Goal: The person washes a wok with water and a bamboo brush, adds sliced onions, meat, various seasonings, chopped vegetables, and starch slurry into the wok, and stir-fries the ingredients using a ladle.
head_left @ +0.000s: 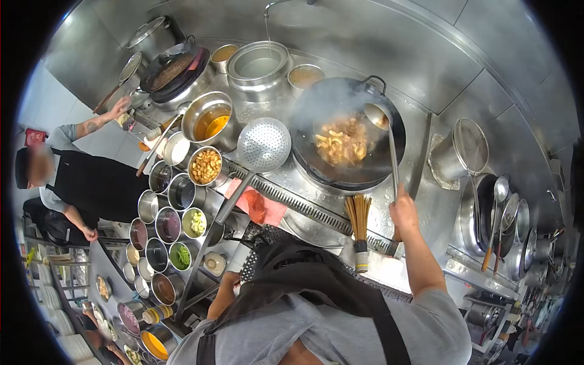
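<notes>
My right hand is closed around the long handle of a ladle, whose bowl rests against the upper right inside of a black wok. Pale brown food pieces lie in the wok, and smoke or steam rises over them. Low beside my body, my left hand is near a dark checkered cloth; its fingers are too hidden to read. A bamboo wok brush stands just left of my right forearm. To the left of the wok lies a perforated strainer with a long handle.
Several metal pots of ingredients crowd the left side. A pot of orange-brown liquid stands behind them. Water runs from a tap into a large pot. A co-worker stands at the left. Utensils rest at right.
</notes>
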